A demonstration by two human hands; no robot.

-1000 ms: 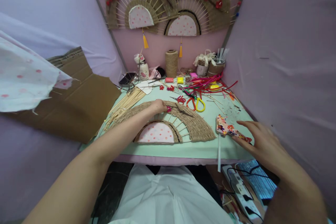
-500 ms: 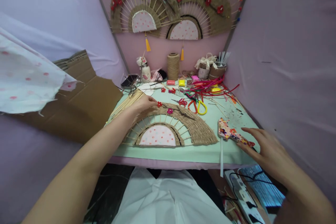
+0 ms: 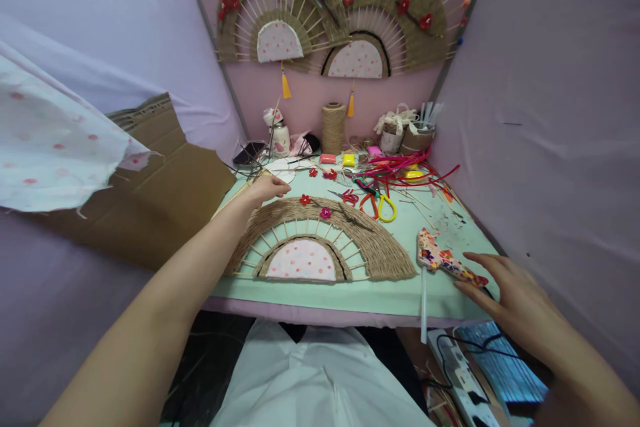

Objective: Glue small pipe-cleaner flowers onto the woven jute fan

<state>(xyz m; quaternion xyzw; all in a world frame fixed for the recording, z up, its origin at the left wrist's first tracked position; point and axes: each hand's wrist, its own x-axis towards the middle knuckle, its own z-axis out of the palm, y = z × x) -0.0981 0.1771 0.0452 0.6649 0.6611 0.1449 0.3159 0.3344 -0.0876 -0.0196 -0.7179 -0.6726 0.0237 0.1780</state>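
A fan-shaped panel of woven twine [image 3: 387, 253] lies flat on the table in front of me, with a polka-dot half circle [image 3: 300, 260] at its base. A red flower [image 3: 305, 200], a magenta flower [image 3: 325, 213] and dark twigs [image 3: 355, 217] sit on its upper band. Just left of the red flower, my left hand [image 3: 267, 190] hovers over the fan's upper edge, fingers loosely stretched and nothing visible in them. At the right, my right hand [image 3: 510, 287] is open, thumb and fingers apart, beside the handle of a flower-patterned glue gun [image 3: 445, 262] with a glue stick in it.
Scissors with a yellow handle [image 3: 387, 208], red pipe cleaners [image 3: 400, 167] and loose red flowers [image 3: 329, 174] lie behind the fan. A twine spool [image 3: 333, 128] stands farther back. Cardboard [image 3: 185, 193] leans left; a power strip [image 3: 465, 380] is below the table's right edge.
My left hand has drawn back left from the red flower, which stays on the fan. My right hand remains open by the glue gun. The view has shifted slightly.
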